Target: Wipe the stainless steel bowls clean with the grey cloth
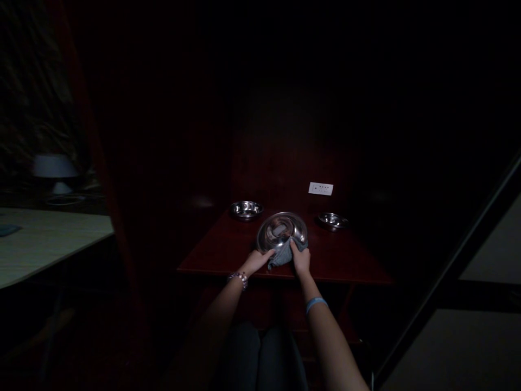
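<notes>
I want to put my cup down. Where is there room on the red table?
Bare table lies right of the plate, below the right bowl, and left below the left bowl. The middle is crowded by both hands and the cloth.

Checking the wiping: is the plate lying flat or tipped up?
Tipped: the plate faces the camera, near rim held in the cloth by both hands.

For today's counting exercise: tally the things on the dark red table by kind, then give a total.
Small steel bowls: 2
Large steel plate: 1
Grey cloth: 1
Total: 4
</notes>
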Motion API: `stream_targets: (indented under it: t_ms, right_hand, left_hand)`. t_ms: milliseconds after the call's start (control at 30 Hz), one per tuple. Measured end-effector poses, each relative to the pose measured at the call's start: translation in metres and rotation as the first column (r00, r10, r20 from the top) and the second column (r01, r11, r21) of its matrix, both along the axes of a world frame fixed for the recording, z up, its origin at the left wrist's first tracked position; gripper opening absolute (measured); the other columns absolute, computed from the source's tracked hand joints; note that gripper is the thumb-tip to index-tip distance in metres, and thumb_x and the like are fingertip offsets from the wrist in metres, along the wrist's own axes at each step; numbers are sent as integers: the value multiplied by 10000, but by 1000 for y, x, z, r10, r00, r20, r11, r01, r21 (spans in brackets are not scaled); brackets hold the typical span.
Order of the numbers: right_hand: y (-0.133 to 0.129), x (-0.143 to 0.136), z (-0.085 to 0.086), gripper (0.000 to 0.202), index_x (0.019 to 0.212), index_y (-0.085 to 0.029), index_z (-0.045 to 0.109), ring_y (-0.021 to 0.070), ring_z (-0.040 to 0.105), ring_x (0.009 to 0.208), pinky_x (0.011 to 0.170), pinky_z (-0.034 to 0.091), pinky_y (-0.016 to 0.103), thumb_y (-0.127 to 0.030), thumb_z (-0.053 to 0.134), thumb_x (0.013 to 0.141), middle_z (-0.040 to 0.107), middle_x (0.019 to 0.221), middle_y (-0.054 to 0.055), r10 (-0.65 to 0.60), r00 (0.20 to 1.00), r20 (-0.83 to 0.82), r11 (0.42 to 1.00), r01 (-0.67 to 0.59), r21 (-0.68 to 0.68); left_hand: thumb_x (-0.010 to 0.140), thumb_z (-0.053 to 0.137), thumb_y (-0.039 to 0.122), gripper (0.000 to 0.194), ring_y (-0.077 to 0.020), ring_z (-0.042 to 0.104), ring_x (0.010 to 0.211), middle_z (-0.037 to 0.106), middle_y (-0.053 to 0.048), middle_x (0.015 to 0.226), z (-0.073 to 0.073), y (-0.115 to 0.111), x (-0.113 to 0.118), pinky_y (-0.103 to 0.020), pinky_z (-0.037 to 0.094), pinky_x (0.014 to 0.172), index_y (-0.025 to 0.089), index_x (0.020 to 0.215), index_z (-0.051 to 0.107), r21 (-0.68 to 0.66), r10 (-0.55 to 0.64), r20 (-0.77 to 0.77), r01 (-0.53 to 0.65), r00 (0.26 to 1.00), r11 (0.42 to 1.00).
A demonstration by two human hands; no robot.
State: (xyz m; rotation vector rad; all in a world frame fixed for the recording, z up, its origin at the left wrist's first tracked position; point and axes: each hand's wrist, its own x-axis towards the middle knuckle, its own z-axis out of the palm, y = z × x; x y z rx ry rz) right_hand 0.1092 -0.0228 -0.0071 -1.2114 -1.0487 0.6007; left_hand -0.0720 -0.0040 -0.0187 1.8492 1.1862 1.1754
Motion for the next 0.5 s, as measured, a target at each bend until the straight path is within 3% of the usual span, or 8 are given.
stream_targets:
  t_ms: [233, 500]
  right_hand:
    - [-3, -1, 2, 454, 1001, -140, 755, 270, 706, 946, 842, 541, 322, -494, 658, 734, 765, 932, 90, -1, 1000, 4, 1000, 1, -9]
    - [-6, -3, 3, 434, 934, -138, 768, 285, 709, 944, 836, 541, 332, -510, 637, 751, 762, 942, 108, -10, 998, 69, 999, 12, -30]
  left_hand:
    - [820, 582, 415, 551, -206, 490, 1316, 581, -73, 1368, 2, -2, 1, -304, 313, 1143, 173, 1313, 556, 60, -61, 61, 58, 996, 997]
    - [821, 602, 462, 526, -213, 462, 1341, 558, -93, 1390, 18, -15, 6, -341, 266, 1170, 183, 1267, 595, 54, -50, 307, 35, 950, 998]
